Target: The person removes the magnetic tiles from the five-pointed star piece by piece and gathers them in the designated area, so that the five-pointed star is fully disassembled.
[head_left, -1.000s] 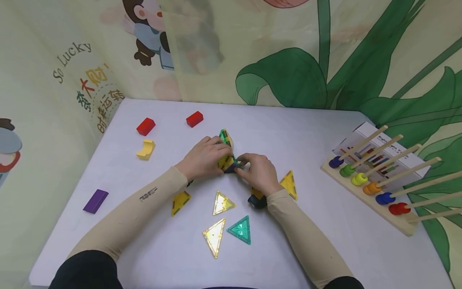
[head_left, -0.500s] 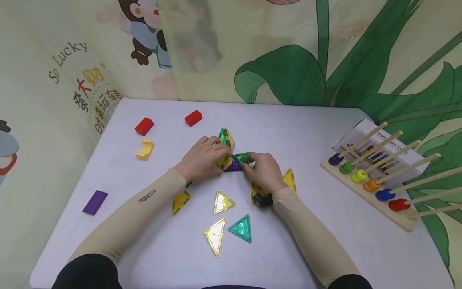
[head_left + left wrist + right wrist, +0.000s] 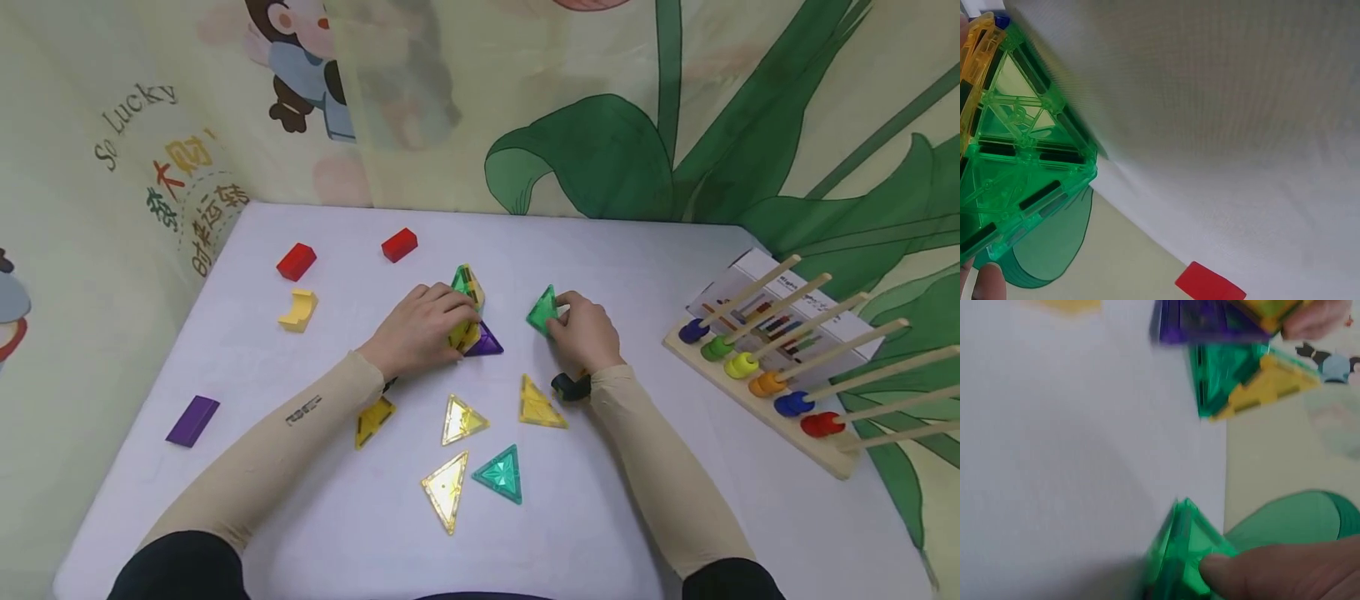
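Observation:
In the head view my left hand [image 3: 422,329] grips a small built shape of magnetic tiles [image 3: 467,285], green and yellow with a purple triangle tile [image 3: 486,342] at its lower right. The left wrist view shows the shape's green triangle tiles [image 3: 1022,156], with fingertips at their lower edge. My right hand [image 3: 588,333] pinches a green triangle piece [image 3: 542,312], apart from the shape and to its right. In the right wrist view the thumb [image 3: 1272,572] presses on that green piece [image 3: 1188,544]; the hand's other fingers are mostly out of sight.
Yellow triangle tiles [image 3: 463,420] and a green triangle tile [image 3: 501,475] lie in front of the hands. Red blocks [image 3: 296,262], a yellow arch block [image 3: 298,311] and a purple block [image 3: 192,421] are at left. A wooden peg rack [image 3: 757,392] with colored beads stands at right by a box.
My right hand has drawn the green triangle piece away from the shape, to the right and slightly back, uncovering the purple tile. My left hand stays on the shape.

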{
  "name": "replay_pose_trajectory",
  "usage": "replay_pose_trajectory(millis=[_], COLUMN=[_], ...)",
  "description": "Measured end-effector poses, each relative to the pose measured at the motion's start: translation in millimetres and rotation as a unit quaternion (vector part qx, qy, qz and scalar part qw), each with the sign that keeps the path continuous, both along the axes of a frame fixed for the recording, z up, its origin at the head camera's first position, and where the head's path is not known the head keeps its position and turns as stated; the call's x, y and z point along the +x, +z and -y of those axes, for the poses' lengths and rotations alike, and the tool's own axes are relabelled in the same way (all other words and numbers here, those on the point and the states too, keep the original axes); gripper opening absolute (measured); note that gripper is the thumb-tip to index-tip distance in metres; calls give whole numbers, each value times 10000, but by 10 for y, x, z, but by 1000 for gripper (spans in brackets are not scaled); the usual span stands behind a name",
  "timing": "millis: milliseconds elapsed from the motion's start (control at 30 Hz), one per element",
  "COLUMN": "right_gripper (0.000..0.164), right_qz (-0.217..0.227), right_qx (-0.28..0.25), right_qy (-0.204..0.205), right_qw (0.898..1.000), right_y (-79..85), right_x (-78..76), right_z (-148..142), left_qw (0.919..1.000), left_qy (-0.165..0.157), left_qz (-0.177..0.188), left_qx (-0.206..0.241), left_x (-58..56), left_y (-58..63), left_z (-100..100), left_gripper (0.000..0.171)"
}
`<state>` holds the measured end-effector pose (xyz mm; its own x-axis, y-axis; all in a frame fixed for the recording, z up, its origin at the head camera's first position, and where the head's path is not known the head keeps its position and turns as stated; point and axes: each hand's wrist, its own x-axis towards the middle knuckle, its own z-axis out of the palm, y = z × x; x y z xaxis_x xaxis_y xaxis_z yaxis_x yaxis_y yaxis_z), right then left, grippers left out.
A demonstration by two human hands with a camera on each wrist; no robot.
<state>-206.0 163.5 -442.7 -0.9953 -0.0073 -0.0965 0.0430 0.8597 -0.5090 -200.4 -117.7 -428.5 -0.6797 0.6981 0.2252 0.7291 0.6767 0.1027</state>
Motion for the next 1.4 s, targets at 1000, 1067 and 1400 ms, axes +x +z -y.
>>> replay_pose_trajectory(millis=[1000,1067,1400], right_gripper=[31,31,29], right_qz=[227,113,-363], right_qx=[-480,-421,-239], right_qy=[1254,1261,1266], right_qw=[9907,9911,9910], right_y=[-15,-13,-13], right_x=[136,156,221], right_z=[775,784,805], left_qw=[9998,9996,9980], left_qy=[11,29,350], left_qz=[-31,-178,-506], left_qx=[-197,-198,-153], left_x=[-8,-6,29], left_y=[-10,-29,-64], left_z=[73,79,76], left_gripper=[61,61,59])
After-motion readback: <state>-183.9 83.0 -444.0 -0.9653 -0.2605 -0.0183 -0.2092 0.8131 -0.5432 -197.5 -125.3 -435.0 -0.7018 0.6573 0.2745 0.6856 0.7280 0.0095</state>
